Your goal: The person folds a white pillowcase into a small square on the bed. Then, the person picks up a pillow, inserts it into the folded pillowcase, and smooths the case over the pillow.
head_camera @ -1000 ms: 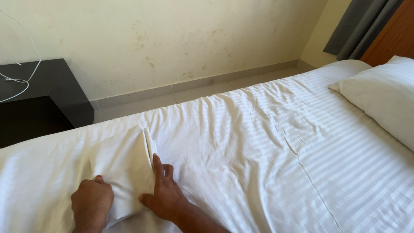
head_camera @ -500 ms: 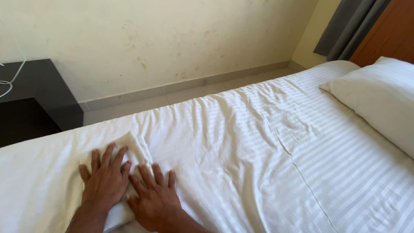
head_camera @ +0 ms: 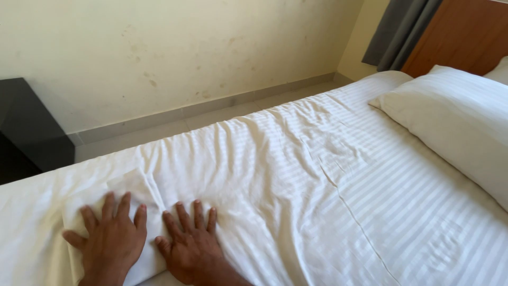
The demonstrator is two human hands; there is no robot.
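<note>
Both hands lie flat, fingers spread, on a folded-over flap [head_camera: 135, 190] of the white striped bedsheet [head_camera: 296, 180] at the near left of the bed. My left hand [head_camera: 112, 238] presses on the flap itself. Beside it, my right hand [head_camera: 191, 243] rests partly on the flap's right edge and partly on the sheet. Neither hand grips anything. The sheet is wrinkled around the hands and toward the far edge of the bed.
A white pillow [head_camera: 455, 122] lies at the right against a wooden headboard [head_camera: 460, 37]. A black bedside table [head_camera: 29, 127] stands at the left. Beyond the bed run a strip of tiled floor [head_camera: 159, 130], a cream wall and a grey curtain [head_camera: 399, 29].
A second ago my hands held the sheet's flap raised in a fold. They have since laid it down and spread flat on it. The view has shifted left along the bed.
</note>
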